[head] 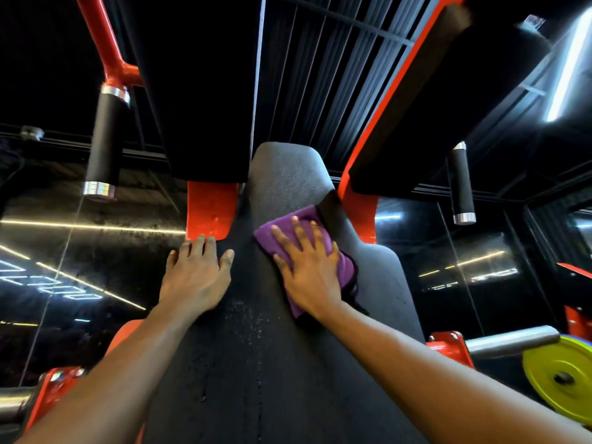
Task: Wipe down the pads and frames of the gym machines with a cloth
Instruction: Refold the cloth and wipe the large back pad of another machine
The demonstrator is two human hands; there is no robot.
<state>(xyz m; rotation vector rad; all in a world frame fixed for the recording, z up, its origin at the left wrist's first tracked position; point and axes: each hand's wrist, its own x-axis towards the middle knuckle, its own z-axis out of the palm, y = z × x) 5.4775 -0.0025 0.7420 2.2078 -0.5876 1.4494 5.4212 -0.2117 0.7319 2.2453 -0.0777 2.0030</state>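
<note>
Purple cloth [301,232], folded, flat under right hand [309,274] on black pad [288,174].

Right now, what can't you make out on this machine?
Head view: pad surface under the purple cloth, hidden by the cloth and right hand.
Head view: pad's near end, cut off by the bottom edge.
Head view: yellow plate, cut by the right edge.
Head view: orange frame top right, blurred.

Cloth [290,233] on pad [282,174], under right hand [309,270]
</note>
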